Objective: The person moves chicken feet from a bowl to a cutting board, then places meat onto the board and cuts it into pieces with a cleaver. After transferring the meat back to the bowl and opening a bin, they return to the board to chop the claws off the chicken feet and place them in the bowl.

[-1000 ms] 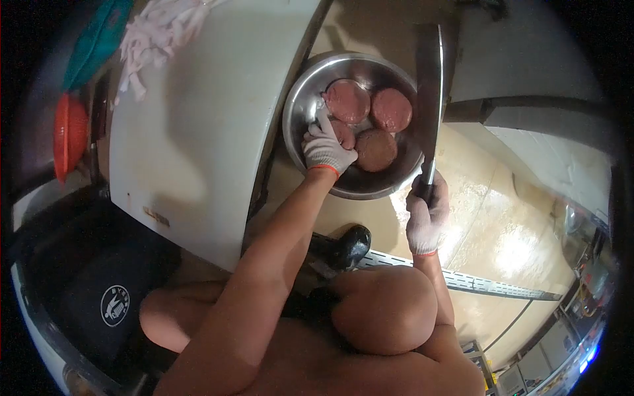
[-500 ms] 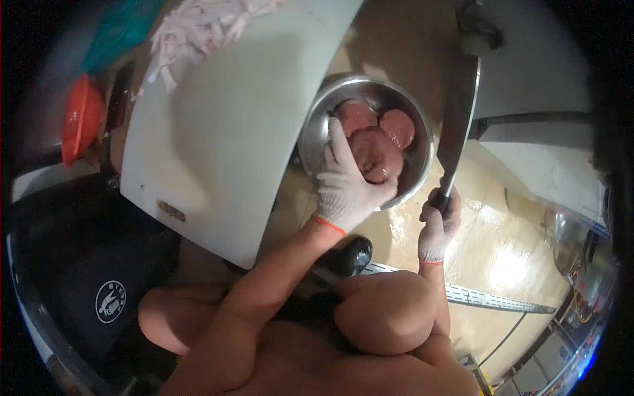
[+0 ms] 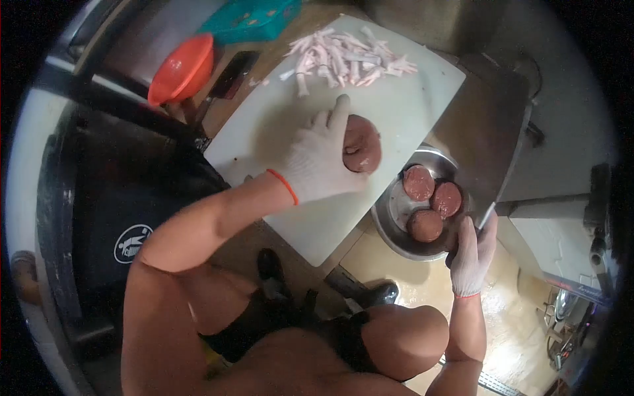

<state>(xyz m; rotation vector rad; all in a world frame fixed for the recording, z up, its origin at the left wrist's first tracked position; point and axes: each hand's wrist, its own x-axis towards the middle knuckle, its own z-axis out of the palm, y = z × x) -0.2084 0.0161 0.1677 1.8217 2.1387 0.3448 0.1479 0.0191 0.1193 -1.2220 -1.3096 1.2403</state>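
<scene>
My left hand (image 3: 320, 155), in a white knit glove with an orange cuff, is wrapped round a round reddish-brown jelly-like block (image 3: 362, 145) over the white cutting board (image 3: 310, 228). The block's upper face is wet, with a dent in it. My right hand (image 3: 472, 254), gloved the same way, grips a cleaver (image 3: 507, 175) by its handle, blade pointing up and away beyond the bowl. Beneath and beside that hand sits a metal bowl (image 3: 389, 228) with three similar round blocks (image 3: 426, 226) in it.
Pale strips resembling chicken feet (image 3: 350, 56) are heaped at the board's far end. Beyond the board's left side are an orange bowl (image 3: 181, 69) and a teal basket (image 3: 254, 23). A black bin-like container (image 3: 132, 191) stands at left. Wet floor (image 3: 505, 300) shows at lower right.
My left hand has lifted one round block out of the metal bowl and brought it left over the cutting board. The right hand keeps the cleaver, its blade now tilted right. The view has shifted.
</scene>
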